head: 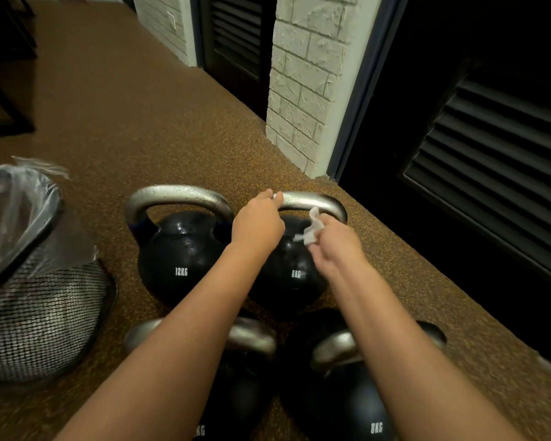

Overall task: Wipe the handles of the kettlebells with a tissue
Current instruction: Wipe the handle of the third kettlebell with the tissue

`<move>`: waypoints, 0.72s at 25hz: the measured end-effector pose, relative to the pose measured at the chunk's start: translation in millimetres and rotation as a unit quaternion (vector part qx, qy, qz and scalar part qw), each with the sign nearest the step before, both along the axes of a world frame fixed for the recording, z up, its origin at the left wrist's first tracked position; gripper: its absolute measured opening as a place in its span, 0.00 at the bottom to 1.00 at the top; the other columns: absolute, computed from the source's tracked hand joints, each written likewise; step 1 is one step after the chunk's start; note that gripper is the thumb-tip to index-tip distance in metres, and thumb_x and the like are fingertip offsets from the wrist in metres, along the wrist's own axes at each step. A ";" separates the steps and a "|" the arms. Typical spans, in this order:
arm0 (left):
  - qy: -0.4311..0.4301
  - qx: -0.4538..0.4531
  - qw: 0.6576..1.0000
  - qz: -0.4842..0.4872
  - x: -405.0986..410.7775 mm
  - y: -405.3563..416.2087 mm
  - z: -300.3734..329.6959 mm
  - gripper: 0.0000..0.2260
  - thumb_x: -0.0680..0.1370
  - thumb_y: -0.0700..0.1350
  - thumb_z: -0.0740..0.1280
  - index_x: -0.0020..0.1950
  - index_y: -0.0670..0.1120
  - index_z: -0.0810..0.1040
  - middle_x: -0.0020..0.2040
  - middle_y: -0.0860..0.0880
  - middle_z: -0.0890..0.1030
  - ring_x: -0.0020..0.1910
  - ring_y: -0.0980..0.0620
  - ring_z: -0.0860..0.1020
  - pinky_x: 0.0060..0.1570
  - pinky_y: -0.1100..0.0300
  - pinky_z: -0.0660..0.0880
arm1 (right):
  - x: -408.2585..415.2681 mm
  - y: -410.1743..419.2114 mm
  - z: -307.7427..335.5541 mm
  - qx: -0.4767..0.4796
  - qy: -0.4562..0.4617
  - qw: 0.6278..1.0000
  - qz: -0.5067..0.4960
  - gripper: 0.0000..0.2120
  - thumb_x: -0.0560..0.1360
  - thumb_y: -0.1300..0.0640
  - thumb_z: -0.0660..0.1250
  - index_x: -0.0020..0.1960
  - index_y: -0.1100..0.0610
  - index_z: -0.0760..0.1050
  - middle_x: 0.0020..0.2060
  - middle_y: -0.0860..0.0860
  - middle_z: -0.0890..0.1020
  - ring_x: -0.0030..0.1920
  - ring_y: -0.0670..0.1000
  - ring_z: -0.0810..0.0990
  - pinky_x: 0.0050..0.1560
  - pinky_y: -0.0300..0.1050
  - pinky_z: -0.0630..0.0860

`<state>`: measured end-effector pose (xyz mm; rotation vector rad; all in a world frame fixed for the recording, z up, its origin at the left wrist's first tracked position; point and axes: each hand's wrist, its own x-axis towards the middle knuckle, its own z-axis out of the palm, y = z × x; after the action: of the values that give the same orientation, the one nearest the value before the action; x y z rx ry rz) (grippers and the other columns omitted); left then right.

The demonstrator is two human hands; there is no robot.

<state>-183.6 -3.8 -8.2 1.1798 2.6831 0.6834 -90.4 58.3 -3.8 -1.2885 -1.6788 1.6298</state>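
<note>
Several black kettlebells with silver handles stand on the brown floor. My left hand point(257, 221) grips the left end of the handle point(309, 201) of the far 8KG kettlebell point(288, 275). My right hand point(337, 246) pinches a crumpled white tissue point(312, 230) just below the right part of that handle. A 12KG kettlebell point(180, 259) stands to the left, its handle point(178, 194) untouched. Under my forearms stand two nearer kettlebells, one at the left point(236, 377) and one marked 8KG at the right point(341, 399), both partly hidden.
A black mesh waste bin point(42, 307) with a clear plastic liner stands at the left. A white brick pillar point(306, 90) and dark louvred doors point(490, 154) line the right side. The speckled brown floor point(124, 122) stretches away ahead.
</note>
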 end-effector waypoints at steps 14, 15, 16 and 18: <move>-0.012 0.010 1.000 0.006 2.4 -1.2 0.5 0.25 0.76 0.34 0.56 0.73 0.48 0.64 0.75 0.47 0.61 0.71 0.46 0.63 0.68 0.52 0.65 | 41.8 1.8 -14.5 0.157 -0.082 0.972 0.153 0.19 0.77 0.49 0.63 0.34 0.61 0.70 0.29 0.54 0.72 0.32 0.54 0.71 0.31 0.51 0.70; -0.011 0.009 1.000 0.006 2.5 -1.1 0.9 0.25 0.76 0.34 0.56 0.73 0.48 0.64 0.75 0.47 0.61 0.71 0.46 0.63 0.68 0.52 0.65 | 47.3 -2.1 -15.3 0.162 -0.072 0.972 0.157 0.20 0.76 0.48 0.63 0.36 0.64 0.73 0.29 0.54 0.72 0.32 0.53 0.70 0.27 0.50 0.68; -0.010 0.008 1.000 0.006 2.5 -1.3 1.1 0.25 0.76 0.34 0.56 0.73 0.48 0.64 0.75 0.47 0.61 0.71 0.46 0.63 0.67 0.52 0.65 | 43.4 0.8 -13.5 0.164 -0.077 0.972 0.147 0.20 0.76 0.48 0.63 0.37 0.65 0.74 0.30 0.55 0.72 0.33 0.52 0.71 0.26 0.45 0.67; -0.010 0.006 1.000 0.004 2.6 -1.7 1.4 0.25 0.77 0.34 0.56 0.73 0.48 0.64 0.75 0.47 0.61 0.71 0.45 0.63 0.67 0.52 0.65 | 15.9 11.6 -4.2 0.158 -0.187 0.964 0.101 0.20 0.77 0.46 0.62 0.35 0.61 0.71 0.30 0.53 0.72 0.33 0.52 0.70 0.32 0.39 0.65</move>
<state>-181.1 -5.6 -6.8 1.1597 2.6735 0.7088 -74.4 69.9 -8.1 -1.3537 -2.2561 1.1985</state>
